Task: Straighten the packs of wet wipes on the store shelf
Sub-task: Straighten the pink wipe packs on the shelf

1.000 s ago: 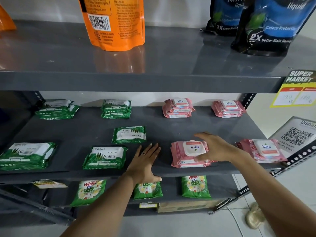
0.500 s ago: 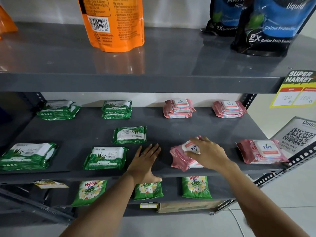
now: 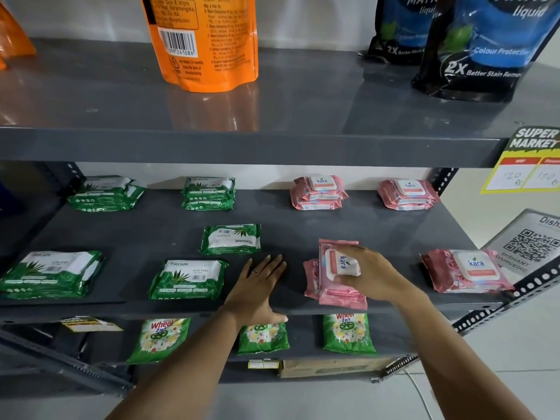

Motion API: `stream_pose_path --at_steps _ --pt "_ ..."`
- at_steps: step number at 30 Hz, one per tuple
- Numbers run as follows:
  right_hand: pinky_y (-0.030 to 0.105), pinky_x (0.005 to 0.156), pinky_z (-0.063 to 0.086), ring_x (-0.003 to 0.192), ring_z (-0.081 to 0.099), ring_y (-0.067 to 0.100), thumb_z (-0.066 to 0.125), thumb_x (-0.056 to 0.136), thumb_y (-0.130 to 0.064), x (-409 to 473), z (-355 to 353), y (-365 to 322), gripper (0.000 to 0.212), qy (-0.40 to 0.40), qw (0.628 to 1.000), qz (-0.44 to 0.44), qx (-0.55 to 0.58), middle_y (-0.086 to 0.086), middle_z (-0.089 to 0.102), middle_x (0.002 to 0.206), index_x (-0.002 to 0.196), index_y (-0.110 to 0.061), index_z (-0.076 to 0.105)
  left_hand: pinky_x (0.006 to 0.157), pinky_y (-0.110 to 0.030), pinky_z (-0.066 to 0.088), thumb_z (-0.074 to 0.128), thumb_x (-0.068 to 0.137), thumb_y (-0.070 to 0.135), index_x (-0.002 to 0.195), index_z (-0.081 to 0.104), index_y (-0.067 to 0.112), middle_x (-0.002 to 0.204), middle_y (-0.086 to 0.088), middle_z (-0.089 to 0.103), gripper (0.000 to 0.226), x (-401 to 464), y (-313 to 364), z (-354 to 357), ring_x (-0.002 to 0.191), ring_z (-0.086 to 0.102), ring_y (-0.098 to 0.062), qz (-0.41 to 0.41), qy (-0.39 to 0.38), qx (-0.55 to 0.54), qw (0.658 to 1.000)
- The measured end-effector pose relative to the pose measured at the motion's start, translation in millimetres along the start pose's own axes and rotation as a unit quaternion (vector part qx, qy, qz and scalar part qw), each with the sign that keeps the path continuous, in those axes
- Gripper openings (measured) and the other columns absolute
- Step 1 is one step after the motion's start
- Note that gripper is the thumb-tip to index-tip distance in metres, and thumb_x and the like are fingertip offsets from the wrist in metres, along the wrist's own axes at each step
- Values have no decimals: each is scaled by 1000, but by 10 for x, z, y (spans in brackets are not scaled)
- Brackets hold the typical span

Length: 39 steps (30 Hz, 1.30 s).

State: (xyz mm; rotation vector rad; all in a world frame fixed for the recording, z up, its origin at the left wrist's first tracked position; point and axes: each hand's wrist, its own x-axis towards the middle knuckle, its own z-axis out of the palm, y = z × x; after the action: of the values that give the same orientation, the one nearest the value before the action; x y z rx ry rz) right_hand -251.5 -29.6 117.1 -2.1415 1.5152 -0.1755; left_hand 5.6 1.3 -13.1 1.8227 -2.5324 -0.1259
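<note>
Nearest, front lip of middle shelf (image 3: 181,309): left hand (image 3: 257,294) flat, palm down, fingers spread, thumb hooked over the edge, gripping nothing. No change there over the last sec.

Just right of it, right hand (image 3: 371,275) clamped on top pink Kara pack (image 3: 336,268). Big change here: a sec ago lay flat, label level w/ shelf front; now swung approx a quarter turn, "kara" reading sideways, long side running front-to-back. Lifted or merely twisted in place, can't tell. Second pink pack (image 3: 312,278) beneath, peeking out at left, so stack no longer flush.

Meaning for task, as a guess: mid-adjust, not finished. Pack likely being re-squared on its partner or carried off; either way needs setting down parallel to shelf edge.

Same row, further out: right-end Kara pack (image 3: 466,271) slightly askew. Left side, Origami aloe pack (image 3: 189,278) and far-left green stack (image 3: 50,274) roughly square.

Mid depth: lone Origami pack (image 3: 231,239) upside-down label, out of row, probably next.

Back row: two green stacks (image 3: 106,194) and (image 3: 209,194), two pink stacks (image 3: 318,192) and (image 3: 407,194), mostly tidy; far-left green one a bit crooked.
</note>
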Motion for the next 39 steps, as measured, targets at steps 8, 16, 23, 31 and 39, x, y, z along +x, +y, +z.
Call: stream_pose_path --at_steps 8,16,23,31,39 --pt "41 85 51 102 56 30 75 67 -52 13 320 -181 69 162 981 101 -34 6 52 113 120 -15 51 118 -48 -6 54 67 81 154 -1 20 161 7 -10 120 -5 8 -15 146 -11 -13 -5 -6 2 1000" --pt "36 99 42 118 52 25 76 72 -26 25 86 -24 71 54 998 23 -2 2 52 130 134 -17 44 118 -48 -6 58 66 79 154 1 20 163 4 -5 120 1 2 -5 146 -8 -14 1 0 -3 1000" --pt "30 86 44 110 58 24 78 74 -32 87 39 28 56 61 998 23 -7 4 60 124 123 -16 58 118 -49 -5 57 69 78 154 -1 19 162 2 -7 119 -11 4 -14 146 -11 -16 6 -4 -2 1000" --pt "29 107 31 130 43 20 73 81 -21 151 -140 108 63 -43 999 -17 -3 1 45 143 138 -20 46 118 -50 -5 56 70 78 153 -5 21 162 5 -11 119 -8 6 -17 146 -14 -14 -2 -14 -6 1000" --pt "33 108 33 128 46 22 74 80 -27 119 -99 100 62 -17 999 -33 -6 2 48 140 136 -20 48 118 -49 -5 57 67 80 153 -3 21 162 5 -7 120 -6 -8 3 147 -9 -15 3 -4 -10 1000"
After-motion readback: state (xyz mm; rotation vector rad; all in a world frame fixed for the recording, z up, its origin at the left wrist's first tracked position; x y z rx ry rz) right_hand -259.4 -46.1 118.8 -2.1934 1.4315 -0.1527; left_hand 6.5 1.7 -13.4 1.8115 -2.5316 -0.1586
